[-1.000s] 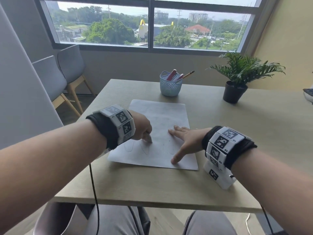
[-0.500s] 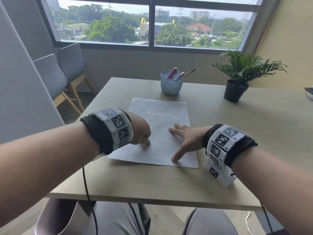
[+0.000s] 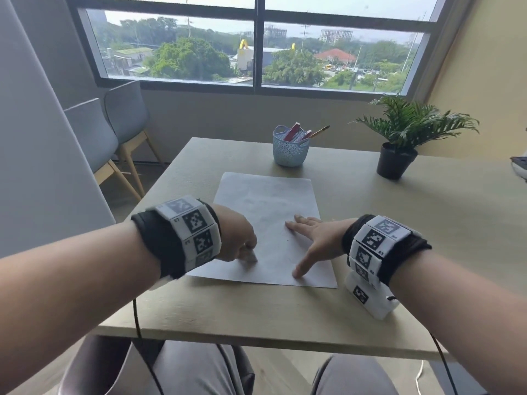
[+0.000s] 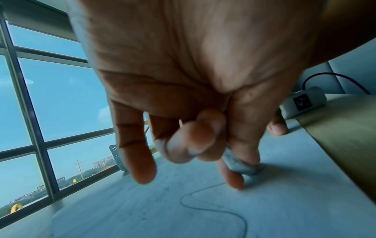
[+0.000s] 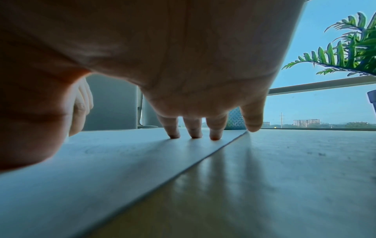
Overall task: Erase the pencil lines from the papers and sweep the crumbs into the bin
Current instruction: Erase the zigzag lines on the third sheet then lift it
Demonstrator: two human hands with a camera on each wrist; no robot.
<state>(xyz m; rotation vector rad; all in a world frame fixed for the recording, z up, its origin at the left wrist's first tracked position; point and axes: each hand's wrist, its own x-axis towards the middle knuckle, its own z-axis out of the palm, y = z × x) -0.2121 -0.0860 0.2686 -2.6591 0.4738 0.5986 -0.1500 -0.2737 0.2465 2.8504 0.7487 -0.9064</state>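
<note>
Pinching eraser (image 4: 242,164) on paper (image 3: 273,201), left hand (image 3: 236,238); right hand (image 3: 316,240) flat (fingers spread).

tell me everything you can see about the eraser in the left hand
The eraser is a small, pale grey block with smudged, rounded edges, looking like soft rubber. The left hand pinches it between thumb and fingers, so only its lower end shows. That end presses on the paper near the sheet's near left corner, close to a curved pencil line. In the head view it is barely visible.
</note>
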